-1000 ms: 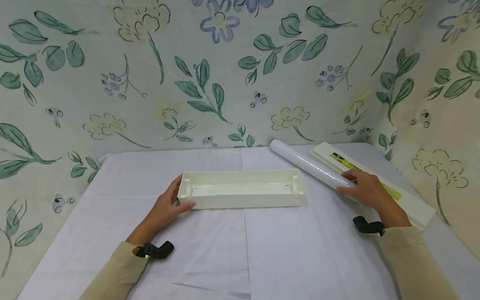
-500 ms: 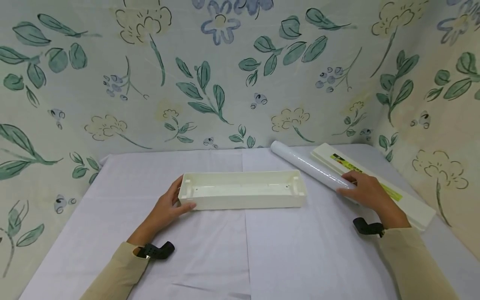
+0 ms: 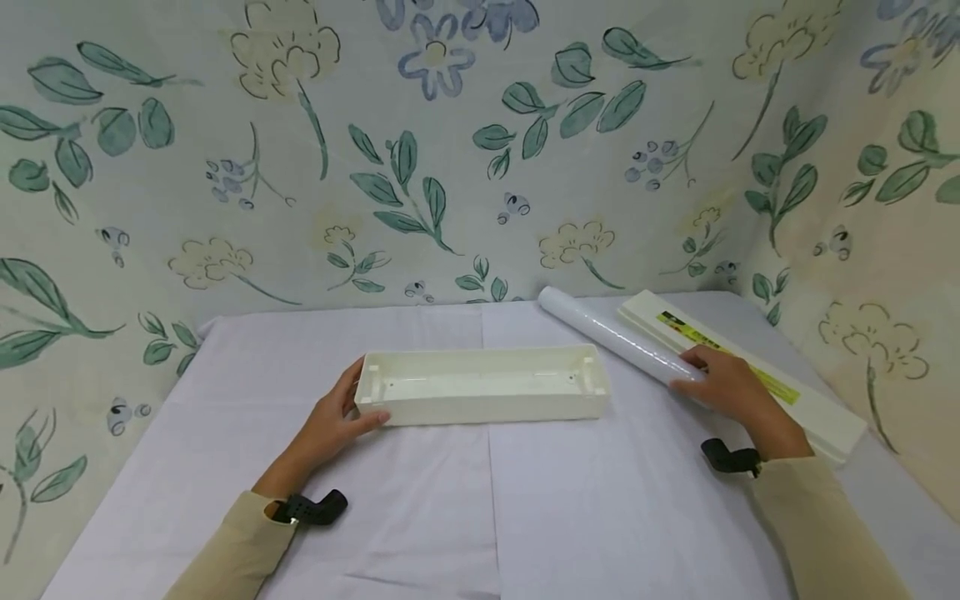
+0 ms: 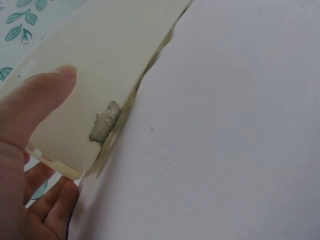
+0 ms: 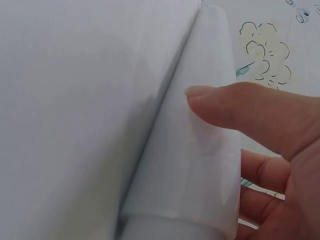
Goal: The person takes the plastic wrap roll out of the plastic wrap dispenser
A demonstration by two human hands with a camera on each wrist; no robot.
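A long, cream plastic box [image 3: 487,408], its open side up, lies on the cloth-covered table. My left hand [image 3: 332,429] grips its left end, thumb on the front wall and fingers around the end. In the left wrist view, a greyish patch of residue [image 4: 104,124] marks that wall near the bottom edge. To the right, my right hand [image 3: 731,392] holds the near part of a shiny roll of clear plastic film [image 3: 600,327]. The thumb lies across the roll [image 5: 185,165] in the right wrist view, with the other fingers at its far side.
A long cream lid-like panel [image 3: 828,425] with a yellow-green label [image 3: 686,329] lies slanted beyond the roll, partly behind my right hand. White cloth [image 3: 420,517] covers the table. Floral fabric [image 3: 300,208] hangs behind it and along both sides.
The head view has shifted slightly. Both hands keep their hold, and the box, roll and panel stay in the same places.
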